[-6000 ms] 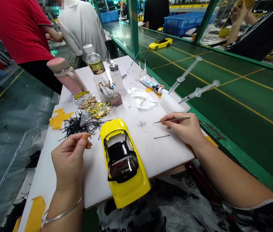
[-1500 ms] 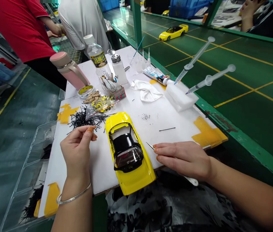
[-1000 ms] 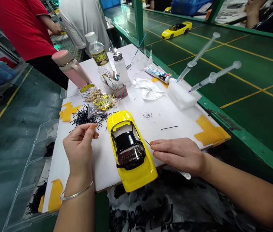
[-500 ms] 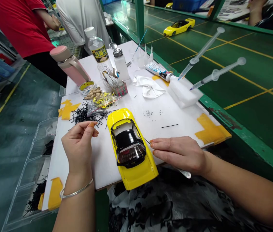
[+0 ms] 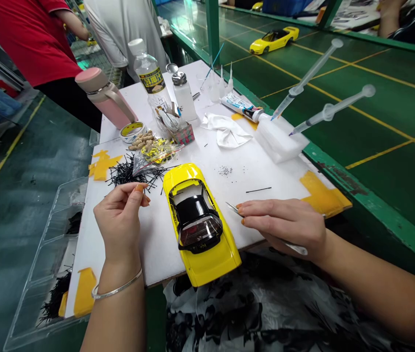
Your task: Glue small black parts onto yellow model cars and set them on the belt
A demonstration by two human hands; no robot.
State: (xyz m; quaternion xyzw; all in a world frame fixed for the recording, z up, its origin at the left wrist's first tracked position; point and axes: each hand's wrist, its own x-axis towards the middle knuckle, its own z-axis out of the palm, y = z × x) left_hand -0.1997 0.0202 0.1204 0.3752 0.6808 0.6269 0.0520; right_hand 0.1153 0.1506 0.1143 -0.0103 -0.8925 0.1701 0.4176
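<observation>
A yellow model car body (image 5: 213,264) with a black roof lies on the white board between my hands, its rear window showing. My left hand (image 5: 121,215), wearing a bangle, is pinched closed to the left of the car; whatever its fingertips hold is too small to make out. Just behind those fingertips spreads a pile of thin black sticks (image 5: 123,172). My right hand (image 5: 284,222) is closed on slim metal tweezers (image 5: 295,248), whose tip points left toward the car's side without touching it. A single black stick (image 5: 259,189) lies beyond the right hand.
Tiny black bits (image 5: 225,170) dot the board behind the car. Farther back stand a pink flask (image 5: 106,98), a plastic bottle (image 5: 150,73), a pump bottle (image 5: 184,100) and a white cloth (image 5: 227,131). Two syringes stick in a foam block (image 5: 281,139). Two people stand behind.
My right hand has moved right, taking the tweezers away from the car's side. My left hand stays almost still, and the car lies in nearly the same place.
</observation>
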